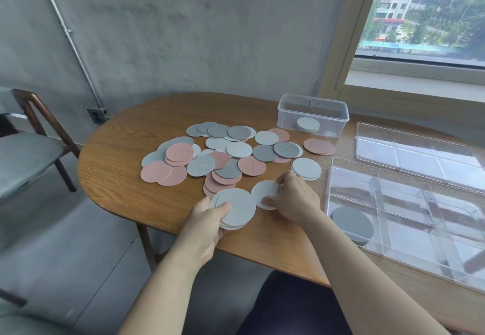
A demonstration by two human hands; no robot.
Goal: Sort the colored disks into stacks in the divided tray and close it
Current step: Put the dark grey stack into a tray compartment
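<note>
Pink, dark grey and light grey disks [223, 153] lie scattered in an overlapping heap on the wooden table [118, 174]. My left hand [207, 225] grips a small stack of light grey disks [235, 210] near the table's front edge. My right hand [294, 198] pinches a single light grey disk [263, 191] lying just right of that stack. The clear divided tray [401, 201] sits at the right, with a stack of dark grey disks [351, 224] in its near left compartment. Its clear lid [417, 151] lies flat behind it.
A small clear tub [312, 109] at the back of the table holds a few light grey disks [308, 124]. A wooden chair [31, 151] stands to the left. The window sill [420, 83] runs along the right behind the table.
</note>
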